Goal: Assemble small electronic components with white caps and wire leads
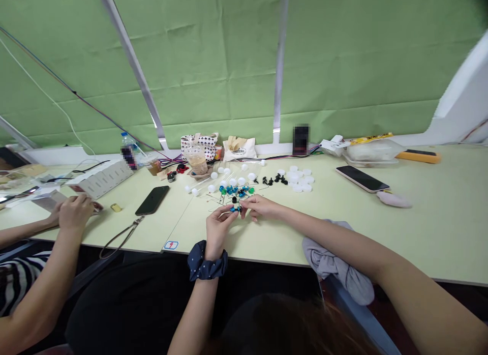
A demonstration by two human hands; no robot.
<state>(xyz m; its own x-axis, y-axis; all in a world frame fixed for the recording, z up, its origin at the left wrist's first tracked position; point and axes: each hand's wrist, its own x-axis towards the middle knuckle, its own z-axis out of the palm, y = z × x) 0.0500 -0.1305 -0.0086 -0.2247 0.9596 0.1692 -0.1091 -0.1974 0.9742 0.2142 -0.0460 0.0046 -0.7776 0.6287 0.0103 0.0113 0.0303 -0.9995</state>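
Observation:
Between the fingertips of my left hand (218, 225) is a small blue piece (234, 209) with a dark end. My right hand (262, 207) closes thumb and fingers at that dark end, so both hands meet on it just above the table. Its exact kind is too small to make out. Right beyond my fingers lies a loose pile of blue pieces (232, 190), mixed with green pieces (251, 190) and thin wire-like bits. Several black plugs (270, 181) and round white caps (300, 179) sit behind my right hand. Clear tubes with white ends (206, 186) lie behind the pile.
To the left, a co-worker's hands (76, 212) work near white boxes (104, 178). A phone with a strap (152, 200) lies between us. Farther right are another phone (362, 178), a plastic container (375, 152) and an orange tool (419, 155). A drink cup (197, 161) stands behind the tubes.

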